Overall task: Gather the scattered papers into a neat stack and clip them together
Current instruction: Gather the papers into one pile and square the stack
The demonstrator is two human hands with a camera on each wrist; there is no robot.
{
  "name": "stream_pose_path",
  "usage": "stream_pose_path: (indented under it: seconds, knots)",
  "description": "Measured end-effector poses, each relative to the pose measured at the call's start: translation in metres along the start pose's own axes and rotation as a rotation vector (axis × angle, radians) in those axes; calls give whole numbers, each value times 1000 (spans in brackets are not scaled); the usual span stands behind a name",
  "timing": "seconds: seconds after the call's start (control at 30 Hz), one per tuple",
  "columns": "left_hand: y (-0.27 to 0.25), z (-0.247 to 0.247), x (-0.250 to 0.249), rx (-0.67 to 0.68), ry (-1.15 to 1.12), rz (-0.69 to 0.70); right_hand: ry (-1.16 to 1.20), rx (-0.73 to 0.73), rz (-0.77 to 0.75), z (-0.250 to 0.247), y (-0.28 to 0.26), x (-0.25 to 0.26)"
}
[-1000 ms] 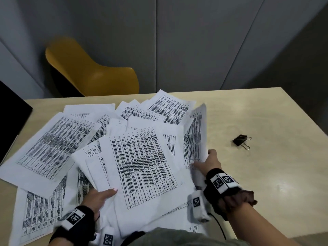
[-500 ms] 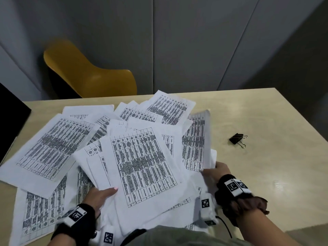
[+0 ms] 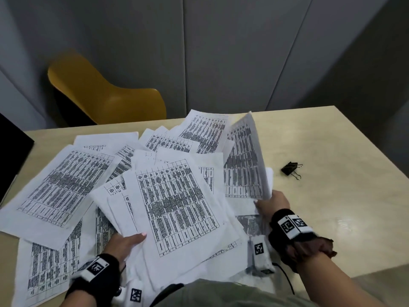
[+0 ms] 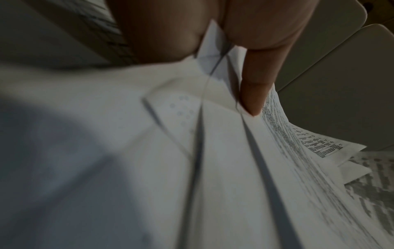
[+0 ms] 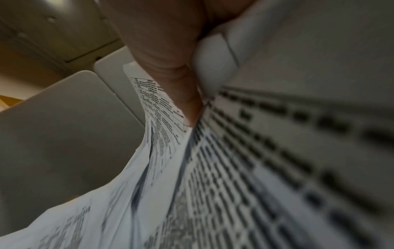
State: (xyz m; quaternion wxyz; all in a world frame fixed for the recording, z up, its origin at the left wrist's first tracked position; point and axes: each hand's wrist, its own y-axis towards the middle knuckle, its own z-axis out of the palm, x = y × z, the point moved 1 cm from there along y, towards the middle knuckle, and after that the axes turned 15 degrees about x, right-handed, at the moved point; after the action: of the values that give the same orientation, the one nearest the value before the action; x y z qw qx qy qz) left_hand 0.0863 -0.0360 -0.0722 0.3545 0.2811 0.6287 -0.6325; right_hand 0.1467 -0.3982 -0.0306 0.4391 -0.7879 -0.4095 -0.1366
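Note:
Several white printed papers [image 3: 177, 207] lie fanned and overlapping across the beige table [image 3: 332, 196]. My left hand [image 3: 126, 241] grips the near-left side of the middle bundle, thumb on top and fingers hidden beneath. In the left wrist view the thumb [image 4: 253, 94] presses on the sheets [image 4: 213, 168]. My right hand [image 3: 274, 202] grips the pile's right edge, where the lifted sheets [image 3: 243, 162] tilt steeply up. In the right wrist view its thumb [image 5: 168, 75] lies along printed pages [image 5: 234, 168]. A black binder clip [image 3: 290, 169] lies alone to the right of the papers.
A yellow chair [image 3: 106, 96] stands behind the table's far left edge, before grey wall panels. A black flat object [image 3: 11, 156] sits at the table's left edge. Loose sheets [image 3: 57, 185] spread toward the left. Bare tabletop surrounds the clip on the right.
My right hand has shifted a little right along the pile's edge, and the sheets it holds now stand steeper. The left hand has kept its hold in place.

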Motion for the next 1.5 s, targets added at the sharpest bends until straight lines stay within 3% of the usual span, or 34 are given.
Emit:
stream_pose_path:
  seconds: [0.27, 0.37, 0.5, 0.67, 0.83, 0.97, 1.07, 1.33, 1.4, 1.5]
  knots:
    - [-15, 11, -15, 8, 28, 22, -3, -276, -87, -38, -20, 2]
    - [-11, 6, -10, 14, 34, -29, 6, -360, -130, -47, -31, 10]
    - [2, -4, 7, -13, 77, -88, 8, -477, -225, -62, -46, 25]
    - [-7, 2, -7, 10, 124, -130, 71, -629, -373, -81, -63, 44]
    - [-6, 4, -8, -45, 157, -136, 211, -698, -496, -91, -80, 66]
    - [-8, 5, -9, -13, 132, -139, 322, -602, -513, -82, -79, 81]
    - [-3, 6, -6, -42, 87, -68, 311, -416, -437, -59, -71, 83]
    - [-8, 8, -7, -48, 33, -75, 215, 101, -252, 45, -30, 43]
    - [-13, 11, -10, -33, 23, -68, 165, 149, -308, 58, -25, 36]
    - [-24, 15, -18, -14, 48, -57, 160, 98, -327, 65, -17, 31]
